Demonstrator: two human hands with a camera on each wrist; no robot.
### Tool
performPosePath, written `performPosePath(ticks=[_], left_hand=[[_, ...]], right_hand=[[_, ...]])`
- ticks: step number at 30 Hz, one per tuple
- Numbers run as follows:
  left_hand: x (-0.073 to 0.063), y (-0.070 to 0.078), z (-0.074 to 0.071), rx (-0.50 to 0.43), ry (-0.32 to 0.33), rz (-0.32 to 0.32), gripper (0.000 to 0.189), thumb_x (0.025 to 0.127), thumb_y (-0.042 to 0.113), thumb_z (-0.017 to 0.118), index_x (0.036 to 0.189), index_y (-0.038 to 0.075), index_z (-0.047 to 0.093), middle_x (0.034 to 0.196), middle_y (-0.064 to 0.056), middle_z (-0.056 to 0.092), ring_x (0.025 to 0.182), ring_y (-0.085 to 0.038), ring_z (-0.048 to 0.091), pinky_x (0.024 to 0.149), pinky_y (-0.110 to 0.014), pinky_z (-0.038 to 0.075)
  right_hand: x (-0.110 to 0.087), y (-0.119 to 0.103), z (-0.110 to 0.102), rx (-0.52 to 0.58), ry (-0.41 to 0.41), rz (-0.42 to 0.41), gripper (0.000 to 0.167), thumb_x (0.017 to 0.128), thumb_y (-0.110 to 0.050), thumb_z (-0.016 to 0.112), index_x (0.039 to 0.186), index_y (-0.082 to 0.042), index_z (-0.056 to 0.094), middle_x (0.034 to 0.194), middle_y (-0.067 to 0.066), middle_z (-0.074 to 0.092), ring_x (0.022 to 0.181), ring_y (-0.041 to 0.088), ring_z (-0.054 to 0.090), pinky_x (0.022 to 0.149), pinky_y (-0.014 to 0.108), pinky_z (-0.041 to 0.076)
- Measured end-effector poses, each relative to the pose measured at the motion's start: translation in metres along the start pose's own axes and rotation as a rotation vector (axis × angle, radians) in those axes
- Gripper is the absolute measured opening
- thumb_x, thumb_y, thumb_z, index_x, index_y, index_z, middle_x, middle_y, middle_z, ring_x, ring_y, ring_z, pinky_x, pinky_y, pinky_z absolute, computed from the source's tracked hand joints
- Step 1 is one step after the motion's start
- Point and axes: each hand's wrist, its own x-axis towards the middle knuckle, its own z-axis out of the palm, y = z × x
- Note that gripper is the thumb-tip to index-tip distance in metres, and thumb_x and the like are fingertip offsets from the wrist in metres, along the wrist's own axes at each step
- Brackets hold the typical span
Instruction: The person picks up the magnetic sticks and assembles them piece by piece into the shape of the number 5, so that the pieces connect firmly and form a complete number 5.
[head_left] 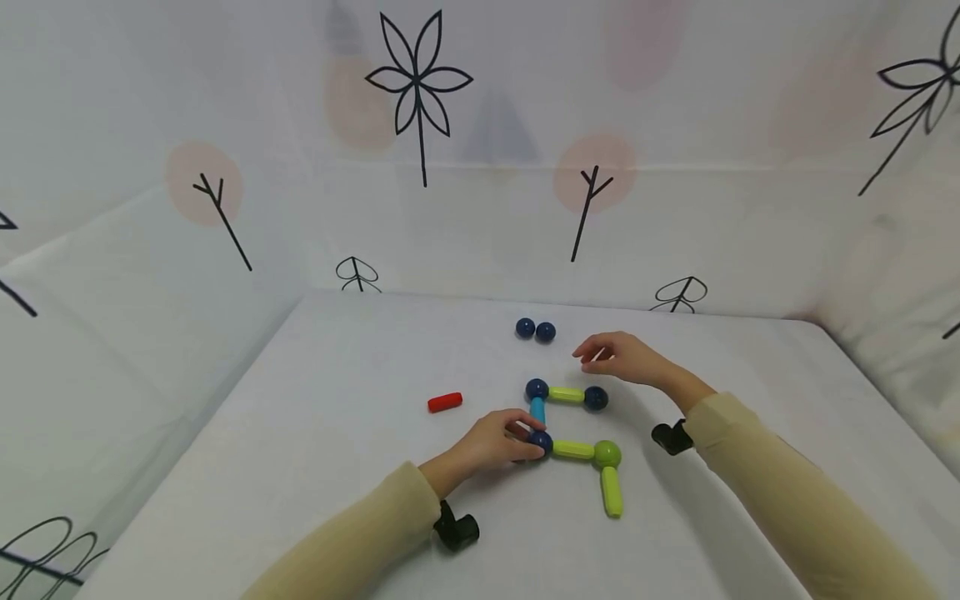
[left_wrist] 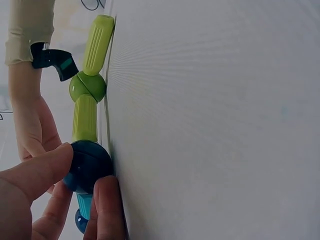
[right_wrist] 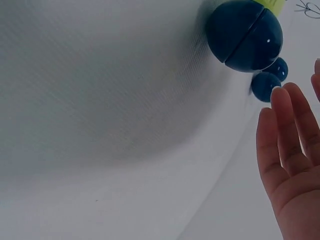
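My left hand (head_left: 491, 438) pinches a dark blue ball (left_wrist: 89, 167) between thumb and fingers. This ball is a joint in a flat chain of toy rods and balls. From it a light green rod (head_left: 573, 450) runs right to a green ball (head_left: 607, 455), where another light green rod (head_left: 612, 492) points toward me. A blue rod (head_left: 537, 411) leads away to a second dark blue ball (head_left: 537, 389), then a light green rod (head_left: 566, 394) and an end ball (head_left: 596, 398). My right hand (head_left: 628, 358) hovers beyond that end ball, fingers relaxed, holding nothing.
Two loose dark blue balls (head_left: 546, 332) lie side by side farther back on the white table (head_left: 337, 367). Left of the chain lies a red rod (head_left: 445, 402). Behind the table hangs a patterned cloth (head_left: 487, 225).
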Motion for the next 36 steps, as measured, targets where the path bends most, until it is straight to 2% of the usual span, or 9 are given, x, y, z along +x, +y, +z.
performPosePath(ticks=[10,16,19,26,36], left_hand=[[0.002,-0.003,0.0,-0.001,-0.012,0.002,0.026,0.08,0.023,0.074,0.105,0.023,0.067,0.097,0.003,0.061,0.089,-0.014,0.056,0.073,-0.03,0.049],[0.001,-0.003,-0.002,-0.011,-0.007,-0.006,0.026,0.08,0.023,0.075,0.105,0.023,0.066,0.097,0.003,0.061,0.089,-0.014,0.056,0.072,-0.03,0.05],[0.002,-0.004,-0.001,-0.011,-0.006,-0.011,0.026,0.08,0.023,0.075,0.105,0.024,0.066,0.096,0.003,0.061,0.089,-0.014,0.055,0.073,-0.03,0.05],[0.003,-0.003,0.0,-0.009,0.001,-0.024,0.026,0.079,0.024,0.075,0.104,0.025,0.066,0.097,0.004,0.061,0.089,-0.014,0.056,0.073,-0.03,0.049],[0.004,-0.005,-0.001,-0.013,0.002,-0.032,0.026,0.079,0.024,0.075,0.104,0.026,0.067,0.096,0.004,0.06,0.089,-0.014,0.055,0.073,-0.03,0.049]], right_hand=[[0.032,0.012,0.001,0.003,0.011,0.01,0.028,0.088,-0.008,0.063,0.113,0.004,0.06,0.097,0.009,0.063,0.088,0.024,0.058,0.073,0.035,0.048],[0.05,0.011,0.0,-0.05,0.005,-0.014,0.028,0.086,-0.005,0.064,0.113,0.004,0.06,0.104,0.017,0.061,0.094,0.029,0.058,0.078,0.04,0.049],[0.054,0.011,-0.003,-0.079,-0.006,-0.026,0.031,0.085,-0.003,0.063,0.114,0.005,0.058,0.107,0.022,0.059,0.098,0.034,0.056,0.083,0.045,0.047],[0.062,0.019,-0.006,-0.11,0.01,-0.005,0.038,0.085,0.001,0.063,0.122,0.0,0.055,0.119,0.019,0.056,0.108,0.037,0.05,0.087,0.049,0.045],[0.071,0.019,-0.004,-0.148,-0.049,-0.075,0.045,0.085,0.004,0.059,0.13,0.0,0.05,0.131,0.021,0.047,0.116,0.042,0.044,0.091,0.053,0.041]])
